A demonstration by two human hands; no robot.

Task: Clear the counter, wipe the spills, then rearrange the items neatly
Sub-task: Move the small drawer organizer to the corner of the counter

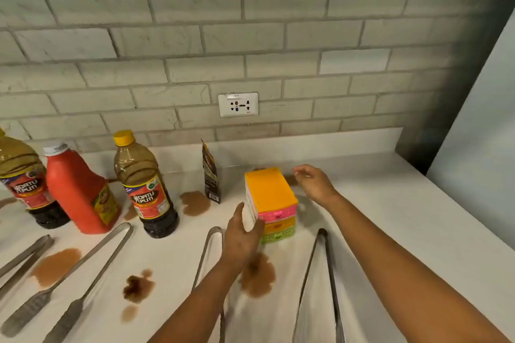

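Note:
A small drawer box [271, 198] with an orange top and pink, orange and green drawers stands on the white counter [390, 217]. My left hand [241, 239] lies against its left side, thumb up and fingers at the front corner. My right hand [313, 179] hovers just right of the box, behind it, fingers relaxed and holding nothing. Brown spills mark the counter: one [257, 277] under my left wrist, one [195, 203] left of the box, a dark one [138, 285] and a wide one [55, 266] at the left.
Two dark sauce bottles [146, 189] [26, 184] and a red ketchup bottle [79, 189] stand at the left. A dark sachet [211, 175] stands upright by the backsplash. Several metal tongs [86, 281] [323, 287] [209, 253] lie along the front. A wall socket [238, 104] sits above.

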